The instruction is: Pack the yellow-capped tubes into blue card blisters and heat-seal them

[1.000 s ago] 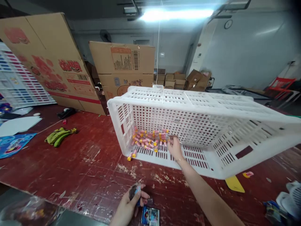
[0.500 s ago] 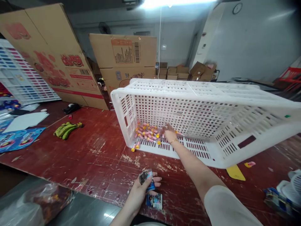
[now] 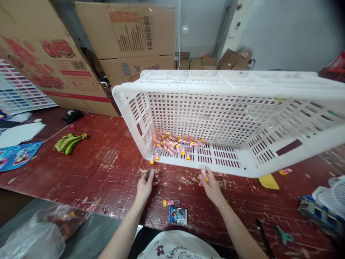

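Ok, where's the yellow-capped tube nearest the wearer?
In the head view, that yellow-capped tube lies at lower centre on the red tabletop, just beyond the small blue packet, between the forearms.

Behind the table (image 3: 99, 180), whose dark red surface was scuffed and worn pale in patches, a big red-printed cardboard carton (image 3: 67, 68) slanted at the left, with another carton (image 3: 159, 39) bearing an orange label and a barcode beside it. Farther back, smaller brown boxes (image 3: 203, 63) were heaped below a pale wall, where a thin white cord (image 3: 179, 36) hung down. On the right, a whitish pillar (image 3: 237, 34) with small fittings stood beside a broad grey-blue wall (image 3: 288, 36), a blurred red object (image 3: 334, 70) showing at the far edge
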`<act>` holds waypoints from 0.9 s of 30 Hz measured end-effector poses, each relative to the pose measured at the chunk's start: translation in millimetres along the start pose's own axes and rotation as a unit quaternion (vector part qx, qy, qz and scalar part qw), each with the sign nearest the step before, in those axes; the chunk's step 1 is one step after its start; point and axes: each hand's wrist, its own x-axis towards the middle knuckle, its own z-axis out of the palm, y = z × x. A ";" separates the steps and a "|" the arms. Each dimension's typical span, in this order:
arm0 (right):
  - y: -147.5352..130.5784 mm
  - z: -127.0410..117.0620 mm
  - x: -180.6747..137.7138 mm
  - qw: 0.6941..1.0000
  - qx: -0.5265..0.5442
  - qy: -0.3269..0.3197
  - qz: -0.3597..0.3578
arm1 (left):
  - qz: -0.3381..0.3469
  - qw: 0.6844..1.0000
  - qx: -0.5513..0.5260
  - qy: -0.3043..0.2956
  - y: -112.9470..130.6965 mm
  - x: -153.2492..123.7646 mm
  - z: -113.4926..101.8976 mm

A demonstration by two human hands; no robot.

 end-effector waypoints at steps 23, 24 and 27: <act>-40.1 -52.0 -33.5 0.981 0.170 0.062 0.075 | -0.240 0.925 0.015 -0.294 -1.5 -70.6 91.7; -29.5 -47.2 -30.5 0.980 0.166 0.063 0.084 | -0.237 0.922 0.021 -0.306 -1.5 -69.9 90.6; -2.5 -33.4 -22.0 0.977 0.168 0.084 0.096 | -0.221 0.916 0.038 -0.332 -0.1 -67.8 87.6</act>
